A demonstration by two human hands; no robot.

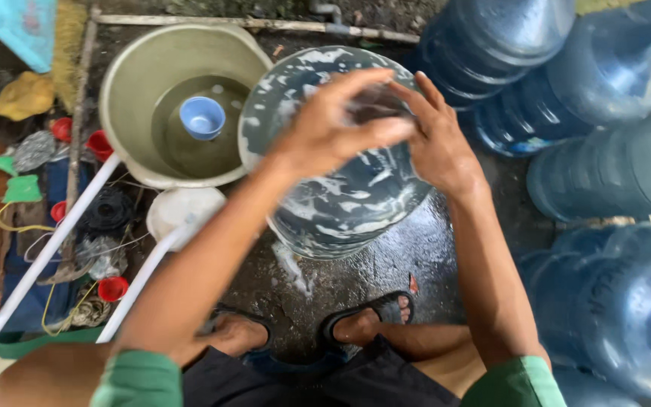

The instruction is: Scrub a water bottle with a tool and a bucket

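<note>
A soapy jug (340, 188) stands upright on the wet ground (386, 264), just ahead of the person's sandalled feet (363, 320), its blue wall streaked with white suds. Both hands meet over its neck, which they hide. The left hand (333, 120) is curled over the top, fingers bent and blurred by motion, seemingly gripping the neck or something small on it; what exactly it holds cannot be told. The right hand (435, 139) lies against the jug's upper shoulder, fingers half open and pressed flat, steadying rather than clasping. To do this step well, in my judgement, the right palm should hold firm on the slick wall so the jug does not turn or tip, while the left works around the mouth with short, even strokes; suds make both grips unreliable. Just left of the jug, touching or nearly so, sits a pale basin (182, 98) part-filled with cloudy water, a small blue cup (203, 117) floating in it. Two white pipes (54, 249) slant across the ground on the left, among red caps (112, 288), rags and loose wire. To the right, near the jug, more blue jugs (612, 173) lie stacked on their sides.
</note>
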